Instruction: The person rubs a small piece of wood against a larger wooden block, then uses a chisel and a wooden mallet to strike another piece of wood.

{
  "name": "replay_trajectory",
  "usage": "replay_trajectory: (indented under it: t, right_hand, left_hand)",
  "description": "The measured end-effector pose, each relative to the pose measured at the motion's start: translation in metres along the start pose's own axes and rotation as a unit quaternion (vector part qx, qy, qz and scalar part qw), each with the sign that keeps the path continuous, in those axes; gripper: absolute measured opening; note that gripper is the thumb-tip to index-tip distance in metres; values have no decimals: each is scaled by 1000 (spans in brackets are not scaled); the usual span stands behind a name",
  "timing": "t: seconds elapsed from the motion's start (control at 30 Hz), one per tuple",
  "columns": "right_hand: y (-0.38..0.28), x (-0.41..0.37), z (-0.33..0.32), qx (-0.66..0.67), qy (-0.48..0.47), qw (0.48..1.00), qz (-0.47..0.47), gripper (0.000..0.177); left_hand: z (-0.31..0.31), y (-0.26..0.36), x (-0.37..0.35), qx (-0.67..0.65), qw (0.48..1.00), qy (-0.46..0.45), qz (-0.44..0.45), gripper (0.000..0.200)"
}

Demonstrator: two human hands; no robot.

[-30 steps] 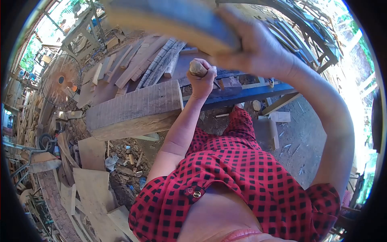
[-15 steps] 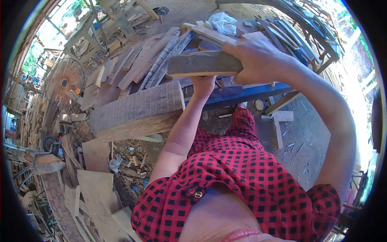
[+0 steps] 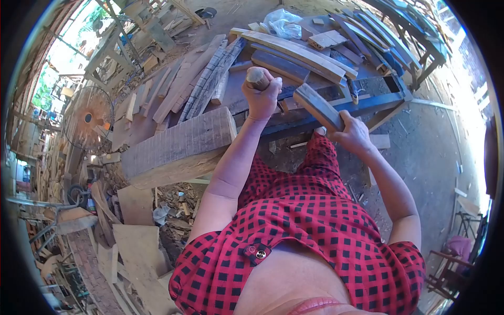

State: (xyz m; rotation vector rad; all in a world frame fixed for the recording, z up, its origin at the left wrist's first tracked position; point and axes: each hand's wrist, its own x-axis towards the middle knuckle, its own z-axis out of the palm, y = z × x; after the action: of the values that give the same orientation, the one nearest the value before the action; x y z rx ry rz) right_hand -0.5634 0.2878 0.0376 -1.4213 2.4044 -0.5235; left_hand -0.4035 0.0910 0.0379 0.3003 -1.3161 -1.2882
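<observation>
My left hand (image 3: 264, 98) is closed in a fist around a thick wooden handle (image 3: 257, 79), its round end facing up; whatever is below the fist is hidden. A brown rectangular wood block (image 3: 318, 106) is tilted in my right hand (image 3: 354, 134), gripped near its lower right end. The block is over the near edge of a low dark-framed bench (image 3: 375, 102). Just left of my left forearm is a large squared timber (image 3: 181, 139) with saw marks across its top.
Long planks (image 3: 294, 52) lie stacked on the bench beyond my hands, with dark charred-looking boards (image 3: 212, 79) to their left. A clear plastic bag (image 3: 282, 23) rests at the back. A round wire-guarded fan (image 3: 86, 118) stands at left. Wood scraps (image 3: 178, 207) litter the floor.
The wood block has moved right and down with my right hand and now slants. My left hand, previously partly behind the block, is now in plain view with the handle in its fist.
</observation>
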Motion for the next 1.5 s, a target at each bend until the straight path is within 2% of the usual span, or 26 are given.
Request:
replay_trajectory:
  t: [0.1,0.17,0.6,0.73,0.77,0.8,0.83,0.87,0.9,0.93,0.97,1.0,1.03,1.1,1.13,1.17,1.2,1.23,1.27,1.3,1.33,1.37,1.4,1.47,1.5]
  right_hand:
    - [22,-4,26,5,-11,1000,-2,53]
    - [20,-6,26,9,-19,1000,7,53]
    - [30,-3,27,23,-28,999,7,59]
    - [30,-1,21,33,-49,998,18,59]
    - [32,0,20,33,-49,998,16,59]
    - [35,1,17,86,-11,996,20,56]
    - [34,2,11,140,26,990,22,54]
    - [32,7,4,253,24,966,45,58]
    - [31,6,-5,354,70,932,38,54]
    - [8,-4,-39,451,50,888,73,52]
    - [4,-4,-44,459,161,873,-34,54]
    - [-12,-11,-63,514,176,837,-68,59]
    - [-20,-15,-68,514,177,836,-69,59]
    - [-28,-20,-75,495,242,820,-153,59]
    - [-24,-16,-65,437,267,839,-184,62]
    - [-20,-13,-61,438,268,838,-186,62]
    - [-14,-11,-59,362,164,902,-170,63]
    - [-11,-10,-59,279,57,947,-150,64]
    - [-9,-9,-63,304,60,941,-138,66]
    - [-8,-14,-71,242,129,954,-119,60]
    - [-12,-16,-78,319,154,924,-142,60]
    - [-15,-18,-83,393,179,887,-164,60]
    - [-17,-22,-88,393,179,887,-163,60]
    - [-22,-32,-93,501,209,828,-139,61]
    - [-20,-29,-87,502,209,827,-141,61]
  left_hand:
    - [3,2,4,-8,999,-39,-30,22]
    - [5,3,6,23,991,-127,-23,20]
    - [28,-5,11,86,979,-183,-36,19]
    - [38,0,11,73,976,-193,-71,19]
    - [39,0,12,70,975,-196,-83,19]
    - [39,-2,14,71,975,-196,-80,19]
    - [38,-4,14,84,976,-192,-66,19]
    - [38,-5,15,98,976,-188,-54,19]
    - [37,-7,14,100,976,-188,-56,19]
    - [41,-4,14,102,973,-190,-76,18]
    - [42,-3,12,103,971,-193,-95,18]
    - [43,-5,11,104,971,-193,-97,18]
    - [43,-8,11,103,967,-209,-102,17]
    - [47,-11,12,100,964,-225,-103,17]
    - [50,-8,11,132,959,-239,-76,16]
    - [52,-5,10,163,953,-251,-51,16]
    - [52,0,6,113,953,-244,-141,18]
    - [51,-1,7,115,953,-243,-141,18]
    - [50,-4,9,97,959,-222,-145,19]
    - [51,-7,13,78,965,-202,-146,20]
    - [49,-11,11,80,965,-202,-149,20]
    - [48,-14,10,111,962,-224,-107,21]
    - [48,-17,8,140,957,-245,-63,22]
    - [51,-19,7,153,955,-248,-61,23]
    - [52,-19,8,167,952,-251,-58,23]
